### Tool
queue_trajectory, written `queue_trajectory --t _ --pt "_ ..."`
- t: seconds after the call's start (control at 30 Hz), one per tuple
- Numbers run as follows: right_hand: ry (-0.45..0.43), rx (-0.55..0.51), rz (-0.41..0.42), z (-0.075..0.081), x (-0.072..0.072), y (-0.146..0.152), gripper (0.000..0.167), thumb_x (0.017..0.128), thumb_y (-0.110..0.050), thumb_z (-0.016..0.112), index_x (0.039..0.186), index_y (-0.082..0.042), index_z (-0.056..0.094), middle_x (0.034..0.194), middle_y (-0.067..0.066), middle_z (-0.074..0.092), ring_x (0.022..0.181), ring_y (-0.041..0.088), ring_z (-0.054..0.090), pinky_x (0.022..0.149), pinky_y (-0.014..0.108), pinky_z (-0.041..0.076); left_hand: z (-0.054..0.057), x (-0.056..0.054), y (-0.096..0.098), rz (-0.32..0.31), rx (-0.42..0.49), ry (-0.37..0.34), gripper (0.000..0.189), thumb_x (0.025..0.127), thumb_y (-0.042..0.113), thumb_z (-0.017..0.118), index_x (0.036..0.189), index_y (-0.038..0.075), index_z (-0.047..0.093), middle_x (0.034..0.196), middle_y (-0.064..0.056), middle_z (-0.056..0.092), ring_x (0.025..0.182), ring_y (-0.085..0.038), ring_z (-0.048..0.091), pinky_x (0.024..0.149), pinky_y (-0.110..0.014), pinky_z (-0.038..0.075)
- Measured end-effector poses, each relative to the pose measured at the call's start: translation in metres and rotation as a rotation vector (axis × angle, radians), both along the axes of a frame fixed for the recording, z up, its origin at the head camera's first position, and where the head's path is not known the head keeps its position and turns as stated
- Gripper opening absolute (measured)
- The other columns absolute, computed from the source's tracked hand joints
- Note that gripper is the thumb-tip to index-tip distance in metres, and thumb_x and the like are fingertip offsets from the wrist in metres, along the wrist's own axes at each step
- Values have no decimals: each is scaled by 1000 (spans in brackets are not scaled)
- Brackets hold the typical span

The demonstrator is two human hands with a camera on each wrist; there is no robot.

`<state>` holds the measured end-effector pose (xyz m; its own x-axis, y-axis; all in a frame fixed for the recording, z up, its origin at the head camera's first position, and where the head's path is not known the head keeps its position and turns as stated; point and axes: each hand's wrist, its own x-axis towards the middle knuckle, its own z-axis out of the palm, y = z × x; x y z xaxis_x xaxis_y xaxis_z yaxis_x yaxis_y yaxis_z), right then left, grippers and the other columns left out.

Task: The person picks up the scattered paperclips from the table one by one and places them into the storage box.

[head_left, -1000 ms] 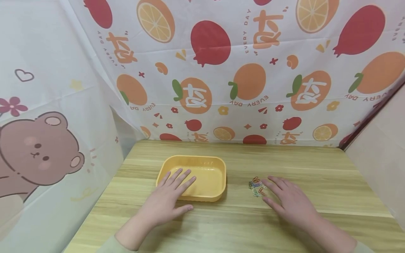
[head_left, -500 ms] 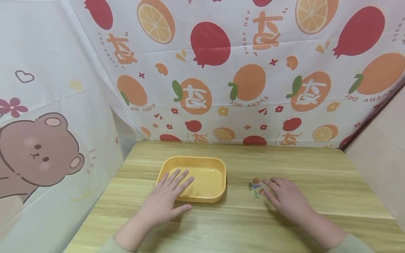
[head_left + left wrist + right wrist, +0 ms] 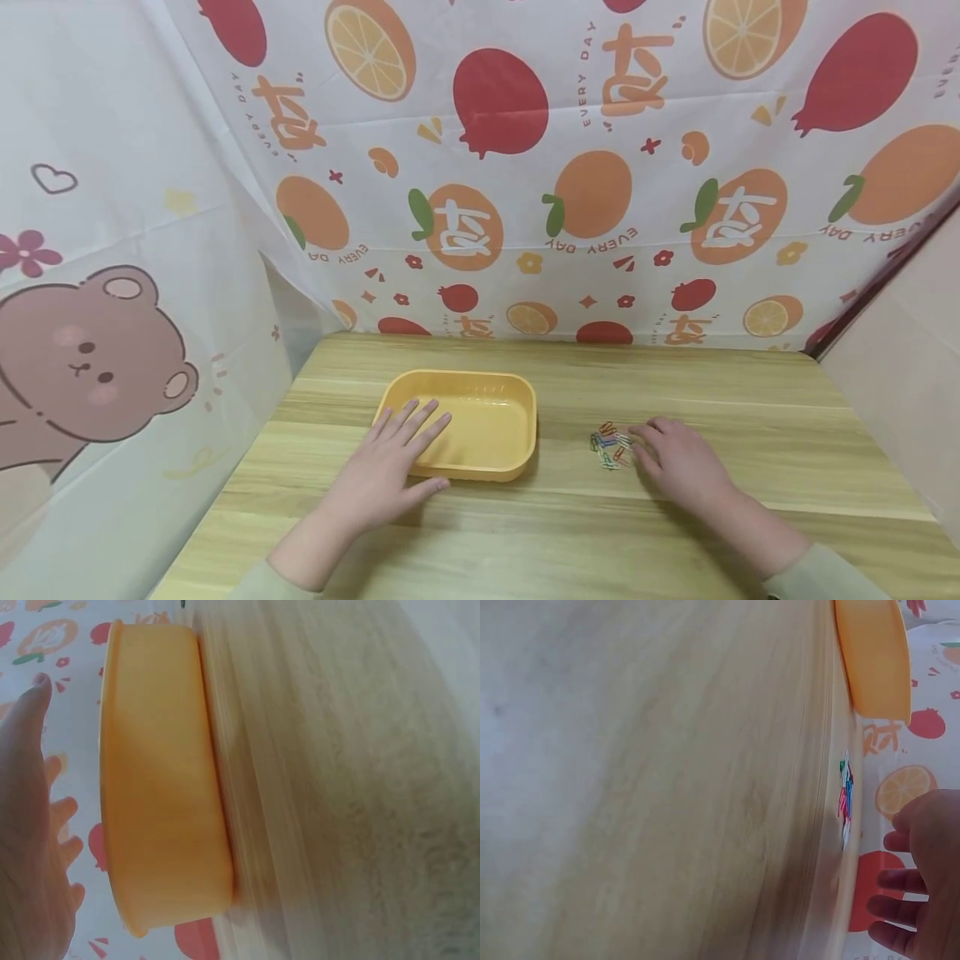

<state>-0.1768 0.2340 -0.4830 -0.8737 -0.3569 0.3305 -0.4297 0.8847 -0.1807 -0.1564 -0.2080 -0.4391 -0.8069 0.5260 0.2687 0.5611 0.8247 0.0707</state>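
A yellow plastic tray (image 3: pixel 487 429) stands on the table, left of centre in the head view. Over its near left corner my left hand (image 3: pixel 386 471) spreads its straight fingers. The left wrist view shows that hand (image 3: pixel 30 855) above the tray's rim, apart from its wall (image 3: pixel 161 772). Several coloured paper clips (image 3: pixel 611 446) lie in a small heap right of the tray. Just right of the heap is my right hand (image 3: pixel 686 467), fingers loosely bent. In the right wrist view this hand (image 3: pixel 934 877) hovers above the clips (image 3: pixel 846 795) and holds nothing visible.
The wooden table (image 3: pixel 570 533) runs back to a fruit-printed cloth (image 3: pixel 517 208). A cloth with a bear print (image 3: pixel 97 358) hangs on the left side, and a pale panel (image 3: pixel 900 367) borders the right.
My right hand has drawn its fingers in and shifted slightly, uncovering more of the clip heap. My left hand has slid a little to the left over the tray. Tray and clips keep their places.
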Motion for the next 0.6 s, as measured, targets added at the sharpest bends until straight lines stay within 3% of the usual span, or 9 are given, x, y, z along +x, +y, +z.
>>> queue_trajectory --t 0.4,0.6 --pt "-54 37 -30 -4 -10 0 25 91 -23 71 112 -10 73 102 6 68 96 28 65 86 51 54 -2 -9 -8 24 8 -24 82 90 57 65 158 29 28 163 -3 26 149 -33 21 119 -59 15" --pt "-73 27 -29 -5 -16 0 20 92 -21 71 108 -10 73 99 3 68 93 25 65 85 48 55 -1 -14 -10 40 11 -38 80 91 57 62 157 26 30 162 -4 27 149 -34 21 122 -54 10"
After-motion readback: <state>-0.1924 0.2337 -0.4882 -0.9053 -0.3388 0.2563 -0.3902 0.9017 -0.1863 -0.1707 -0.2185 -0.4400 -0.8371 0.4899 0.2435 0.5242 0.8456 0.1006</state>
